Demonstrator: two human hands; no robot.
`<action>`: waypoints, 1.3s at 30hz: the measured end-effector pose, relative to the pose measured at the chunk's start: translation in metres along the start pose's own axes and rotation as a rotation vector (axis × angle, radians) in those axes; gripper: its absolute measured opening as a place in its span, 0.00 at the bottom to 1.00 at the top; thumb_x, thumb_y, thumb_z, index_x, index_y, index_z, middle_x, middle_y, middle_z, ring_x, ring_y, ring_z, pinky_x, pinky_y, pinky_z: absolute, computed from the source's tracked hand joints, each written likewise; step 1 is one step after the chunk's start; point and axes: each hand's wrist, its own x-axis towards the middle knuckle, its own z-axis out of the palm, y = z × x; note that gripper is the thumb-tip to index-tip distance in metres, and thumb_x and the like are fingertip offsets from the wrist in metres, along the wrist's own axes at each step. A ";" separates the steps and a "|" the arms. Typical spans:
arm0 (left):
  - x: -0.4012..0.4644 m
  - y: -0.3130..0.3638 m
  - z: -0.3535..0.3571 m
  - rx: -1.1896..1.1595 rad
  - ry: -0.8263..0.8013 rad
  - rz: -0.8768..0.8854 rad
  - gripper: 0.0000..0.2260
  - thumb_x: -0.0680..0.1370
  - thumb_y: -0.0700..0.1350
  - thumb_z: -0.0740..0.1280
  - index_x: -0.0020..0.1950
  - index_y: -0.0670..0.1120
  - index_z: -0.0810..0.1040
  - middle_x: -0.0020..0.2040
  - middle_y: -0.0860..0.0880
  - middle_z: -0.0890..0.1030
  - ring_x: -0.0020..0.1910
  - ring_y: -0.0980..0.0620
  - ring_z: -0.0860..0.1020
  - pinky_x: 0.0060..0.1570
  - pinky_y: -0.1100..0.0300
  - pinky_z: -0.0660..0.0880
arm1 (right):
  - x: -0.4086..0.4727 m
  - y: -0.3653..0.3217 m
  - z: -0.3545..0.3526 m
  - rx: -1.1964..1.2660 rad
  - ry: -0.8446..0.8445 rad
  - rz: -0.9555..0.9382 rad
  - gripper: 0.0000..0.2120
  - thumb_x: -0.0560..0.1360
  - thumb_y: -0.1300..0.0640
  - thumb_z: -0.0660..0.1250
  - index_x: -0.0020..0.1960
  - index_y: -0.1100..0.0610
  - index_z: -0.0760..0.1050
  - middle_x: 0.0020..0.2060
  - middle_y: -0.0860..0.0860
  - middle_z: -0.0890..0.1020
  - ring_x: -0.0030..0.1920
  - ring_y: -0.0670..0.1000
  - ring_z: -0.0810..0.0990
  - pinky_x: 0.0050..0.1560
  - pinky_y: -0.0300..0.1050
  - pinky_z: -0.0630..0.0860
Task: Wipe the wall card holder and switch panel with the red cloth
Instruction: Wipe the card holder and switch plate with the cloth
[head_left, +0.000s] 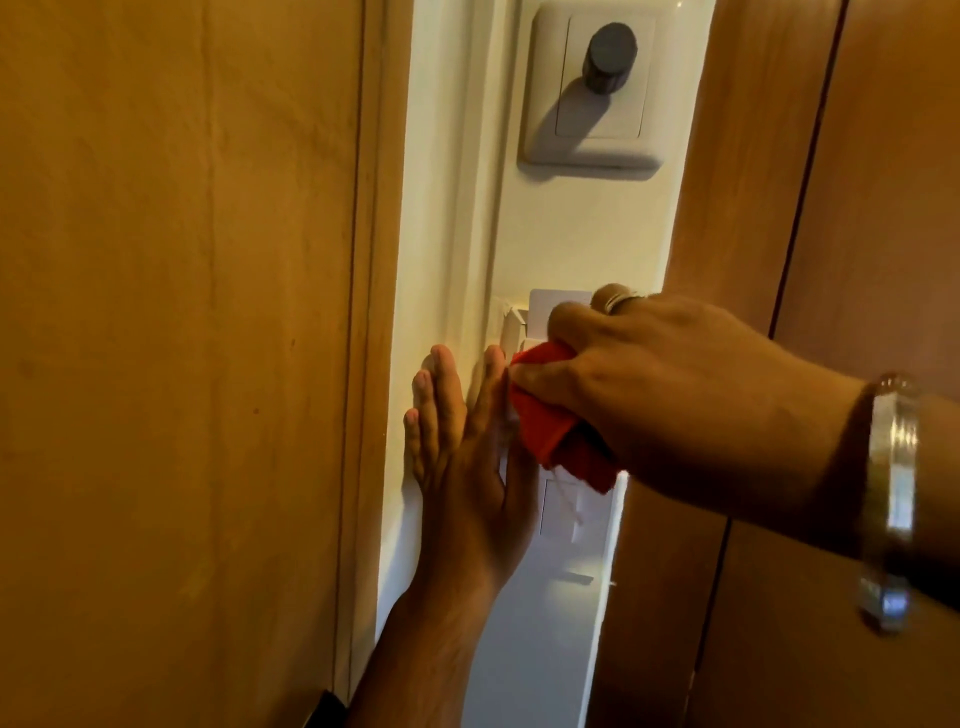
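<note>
Our right hand (639, 384) grips the bunched red cloth (550, 415) against the wall card holder (514, 325), our flat, open left hand (457, 447) bracing beside it; the switch panel (571, 514) below probably comes next.

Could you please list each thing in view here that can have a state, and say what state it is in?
red cloth: bunched, gripped in the right hand, pressed at the card holder
right hand: closed on the cloth
left hand: open, flat against the wall
card holder: card inserted, partly hidden by the hand
card: upright in the holder
switch panel: below the cloth, untouched
dial knob: untouched
</note>
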 end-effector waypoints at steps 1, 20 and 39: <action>0.000 0.000 0.000 -0.006 0.004 -0.001 0.32 0.75 0.70 0.40 0.77 0.60 0.46 0.79 0.51 0.40 0.77 0.54 0.36 0.72 0.58 0.29 | -0.001 0.000 0.002 0.023 -0.036 -0.014 0.25 0.68 0.44 0.64 0.63 0.47 0.65 0.50 0.50 0.72 0.44 0.48 0.69 0.42 0.42 0.68; -0.002 0.000 -0.002 -0.002 -0.013 0.010 0.34 0.74 0.71 0.41 0.78 0.57 0.47 0.80 0.49 0.40 0.77 0.52 0.36 0.72 0.56 0.29 | -0.009 -0.005 0.008 -0.018 -0.090 -0.010 0.27 0.67 0.42 0.57 0.65 0.47 0.63 0.51 0.50 0.72 0.44 0.49 0.68 0.40 0.41 0.66; -0.002 -0.003 0.001 0.045 -0.004 0.034 0.32 0.77 0.68 0.47 0.78 0.57 0.46 0.79 0.50 0.39 0.77 0.50 0.35 0.72 0.54 0.30 | -0.017 -0.008 0.019 0.046 -0.125 0.023 0.31 0.65 0.42 0.61 0.67 0.45 0.60 0.53 0.51 0.72 0.47 0.50 0.70 0.45 0.44 0.71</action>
